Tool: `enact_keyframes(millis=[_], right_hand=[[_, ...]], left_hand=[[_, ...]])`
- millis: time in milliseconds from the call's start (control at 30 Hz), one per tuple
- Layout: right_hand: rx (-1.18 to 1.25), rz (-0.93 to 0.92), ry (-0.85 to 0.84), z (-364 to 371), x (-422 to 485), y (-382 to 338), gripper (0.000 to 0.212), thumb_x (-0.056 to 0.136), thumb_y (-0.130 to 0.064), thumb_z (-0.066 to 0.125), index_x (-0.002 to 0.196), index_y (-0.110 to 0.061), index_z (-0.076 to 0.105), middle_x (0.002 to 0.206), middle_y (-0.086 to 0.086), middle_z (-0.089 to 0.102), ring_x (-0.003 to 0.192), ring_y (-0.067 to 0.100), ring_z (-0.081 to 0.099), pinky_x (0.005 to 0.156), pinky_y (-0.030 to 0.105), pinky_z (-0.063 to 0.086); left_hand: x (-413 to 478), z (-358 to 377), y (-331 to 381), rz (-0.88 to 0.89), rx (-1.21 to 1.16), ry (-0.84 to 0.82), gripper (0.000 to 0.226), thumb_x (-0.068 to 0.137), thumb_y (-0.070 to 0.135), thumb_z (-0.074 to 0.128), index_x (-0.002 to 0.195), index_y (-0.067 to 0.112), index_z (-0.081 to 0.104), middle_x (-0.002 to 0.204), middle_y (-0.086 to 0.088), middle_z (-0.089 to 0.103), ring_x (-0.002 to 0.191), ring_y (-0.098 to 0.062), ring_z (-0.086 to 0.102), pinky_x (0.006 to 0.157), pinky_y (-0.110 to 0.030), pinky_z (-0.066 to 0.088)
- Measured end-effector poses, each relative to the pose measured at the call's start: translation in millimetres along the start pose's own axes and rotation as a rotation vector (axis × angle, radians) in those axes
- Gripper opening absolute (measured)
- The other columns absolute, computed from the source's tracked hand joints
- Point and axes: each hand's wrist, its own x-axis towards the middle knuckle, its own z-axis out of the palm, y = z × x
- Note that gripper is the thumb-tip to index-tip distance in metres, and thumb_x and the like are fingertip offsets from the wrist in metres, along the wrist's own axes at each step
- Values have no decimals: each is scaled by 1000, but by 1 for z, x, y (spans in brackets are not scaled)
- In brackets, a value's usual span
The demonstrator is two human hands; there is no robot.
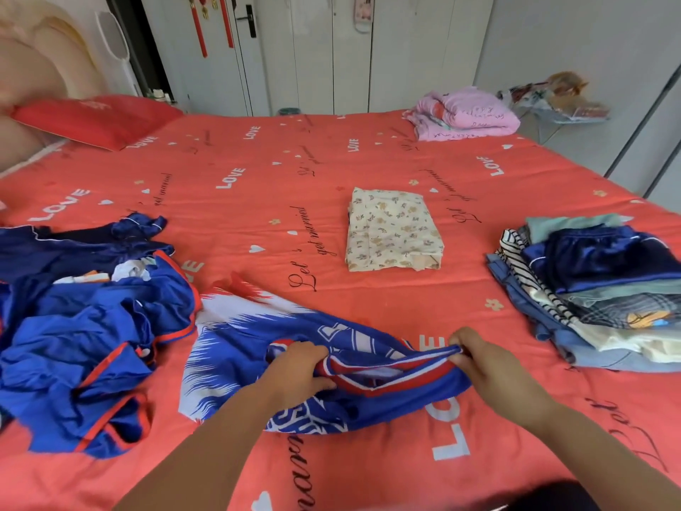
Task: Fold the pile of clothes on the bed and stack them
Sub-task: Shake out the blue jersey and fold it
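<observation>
A blue, white and red printed garment [258, 337] lies crumpled on the red bed [258, 186] in front of me. My left hand [298, 370] grips its striped waistband at the left, and my right hand [479, 359] pinches the same band at the right, stretching it between them. An unfolded pile of blue clothes [84, 326] with red trim sits at the left. A stack of folded clothes [604, 289] stands at the right. A folded cream floral garment [390, 230] lies alone in the middle.
A red pillow [95, 119] lies at the far left by the headboard. A pink bundle of bedding [464, 114] sits at the far right corner. White wardrobe doors [331, 49] stand behind the bed.
</observation>
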Motion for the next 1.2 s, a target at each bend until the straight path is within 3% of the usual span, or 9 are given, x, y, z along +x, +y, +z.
enact_keyframes(millis=[200,300,500,600,700,767,967,1067,1200], right_hand=[[39,-1,136,-29,15,-30,17,95,-12,47,87,-26,41,67,-9,49,65,11,49,59,18,33],[104,-37,227,-60,32,-58,9,96,-13,46,93,-22,43,72,-8,52,73,20,52,62,26,28],[92,-246,429,-145,51,-133,17,92,-7,51,83,-21,48,71,-12,51,73,14,47,62,14,34],[39,-331,504,-185,50,-166,20,90,-8,54,81,-26,51,71,-14,53,63,5,47,64,2,35],[-52,-339,531,-212,49,-186,8,90,-13,57,95,-18,58,78,-5,59,76,12,56,66,16,34],[-123,-340,542,-224,47,-192,11,88,-17,60,99,-15,60,88,1,63,87,19,58,73,26,35],[-286,-335,606,-244,32,-200,15,83,-34,65,82,-23,54,72,3,62,74,23,57,68,34,42],[-262,-333,681,-252,25,-200,16,83,-36,64,80,-22,56,67,-2,57,67,17,53,64,31,36],[-435,-293,645,-256,20,-201,26,84,-46,56,75,-21,55,73,5,58,80,30,58,64,32,37]], left_hand=[[-7,-88,26,112,-307,222,31,67,44,67,70,18,51,78,2,52,75,-10,49,68,-20,37],[-13,-148,46,69,-397,334,31,76,27,74,67,20,45,66,5,45,58,0,41,56,-16,31],[-39,-268,91,166,-195,540,27,79,24,72,72,26,46,74,0,57,66,-10,49,65,-24,38],[-54,-309,105,220,-150,625,15,81,22,68,75,25,55,82,-10,64,72,-12,54,66,-15,40],[-64,-329,110,210,-72,699,19,83,25,67,80,7,66,80,-19,64,72,-22,53,66,-22,40],[-71,-335,112,198,-73,703,25,80,31,70,83,6,68,79,-15,65,73,-24,56,71,-30,42],[-93,-343,115,170,-125,519,13,77,27,72,69,26,62,59,17,61,54,9,52,54,-6,39],[-103,-351,118,190,-218,573,11,77,23,73,80,15,65,75,6,65,60,3,56,58,-10,44],[-103,-353,122,160,17,663,23,75,32,73,68,17,58,70,-1,58,66,-12,51,57,-14,37]])
